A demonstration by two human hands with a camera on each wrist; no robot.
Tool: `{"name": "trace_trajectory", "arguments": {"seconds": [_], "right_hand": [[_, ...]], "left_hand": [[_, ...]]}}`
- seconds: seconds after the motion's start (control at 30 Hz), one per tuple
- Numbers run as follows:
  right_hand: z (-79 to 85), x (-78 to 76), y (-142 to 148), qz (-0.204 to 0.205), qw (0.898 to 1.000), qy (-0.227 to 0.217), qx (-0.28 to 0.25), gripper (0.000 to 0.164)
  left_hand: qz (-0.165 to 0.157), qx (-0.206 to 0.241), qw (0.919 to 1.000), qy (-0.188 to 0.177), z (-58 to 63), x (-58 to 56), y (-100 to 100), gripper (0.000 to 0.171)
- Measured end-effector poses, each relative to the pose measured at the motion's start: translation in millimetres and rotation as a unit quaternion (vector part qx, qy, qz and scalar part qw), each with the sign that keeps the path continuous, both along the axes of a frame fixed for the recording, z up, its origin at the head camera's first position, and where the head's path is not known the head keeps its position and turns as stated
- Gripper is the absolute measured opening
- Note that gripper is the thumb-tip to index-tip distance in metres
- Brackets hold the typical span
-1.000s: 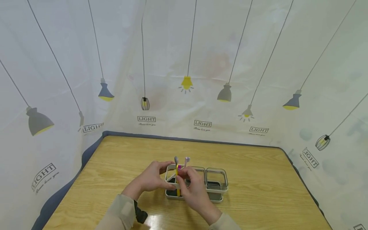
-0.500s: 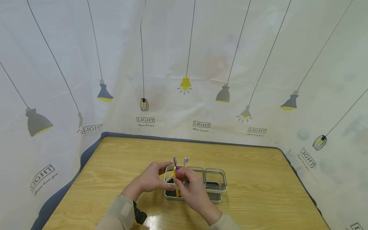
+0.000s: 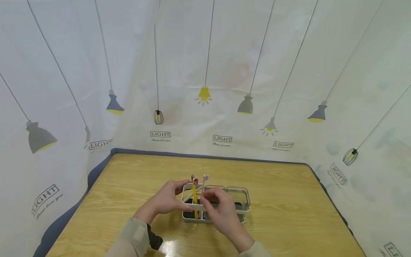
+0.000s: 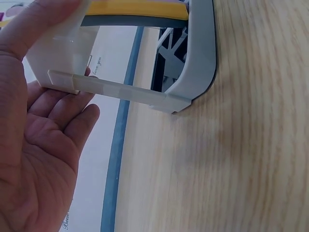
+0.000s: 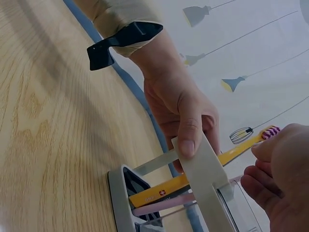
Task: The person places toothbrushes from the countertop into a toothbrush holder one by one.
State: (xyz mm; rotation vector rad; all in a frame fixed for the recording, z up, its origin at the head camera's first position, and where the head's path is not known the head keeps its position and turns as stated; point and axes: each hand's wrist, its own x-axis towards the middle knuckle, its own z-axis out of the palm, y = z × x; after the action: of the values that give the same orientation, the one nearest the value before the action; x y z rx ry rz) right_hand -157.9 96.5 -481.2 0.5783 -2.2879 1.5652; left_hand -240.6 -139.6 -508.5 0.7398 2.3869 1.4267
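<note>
A white toothbrush holder [image 3: 215, 221] with an upper frame and a lower tray stands on the table. My left hand [image 3: 167, 198] grips the left end of its upper frame, thumb in front and fingers behind. A yellow toothbrush [image 3: 194, 196] with purple bristles stands in the left part, its handle down in the tray [image 5: 112, 193]. A dark grey toothbrush [image 3: 192, 177] is mostly hidden behind it. Just to the right a pink toothbrush [image 3: 206, 177] leans, and my right hand [image 3: 223, 210] pinches its upper handle between thumb and forefinger; the grip is partly hidden.
Two clear square cups [image 3: 238, 193] sit in the holder's right part. The wooden table [image 3: 289, 214] ends at a dark blue edge [image 3: 208, 155] against a wall covering printed with lamps. A black strap [image 3: 155, 241] is on my left wrist.
My right hand has let go of the yellow toothbrush and moved right to the pink one. The yellow toothbrush now stands on its own in the frame. My left hand keeps its hold.
</note>
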Motion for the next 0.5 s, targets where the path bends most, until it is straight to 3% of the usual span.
{"name": "trace_trajectory", "arguments": {"seconds": [0.27, 0.4, 0.5], "right_hand": [[2.1, -7.9, 16, -0.042, 0.998, 0.035, 0.012, 0.019], [3.9, -12.9, 30, -0.07, 0.995, 0.071, 0.029, 0.02], [5.7, -16.8, 44, -0.098, 0.989, 0.098, 0.053, 0.023]], "left_hand": [[0.007, -0.016, 0.9998, -0.003, -4.2, -7.5, -10, 0.108], [0.035, -0.055, 0.9977, 0.015, -4.4, -4.0, -14, 0.118], [0.059, -0.084, 0.9939, 0.042, 3.6, 1.6, -16, 0.118]]}}
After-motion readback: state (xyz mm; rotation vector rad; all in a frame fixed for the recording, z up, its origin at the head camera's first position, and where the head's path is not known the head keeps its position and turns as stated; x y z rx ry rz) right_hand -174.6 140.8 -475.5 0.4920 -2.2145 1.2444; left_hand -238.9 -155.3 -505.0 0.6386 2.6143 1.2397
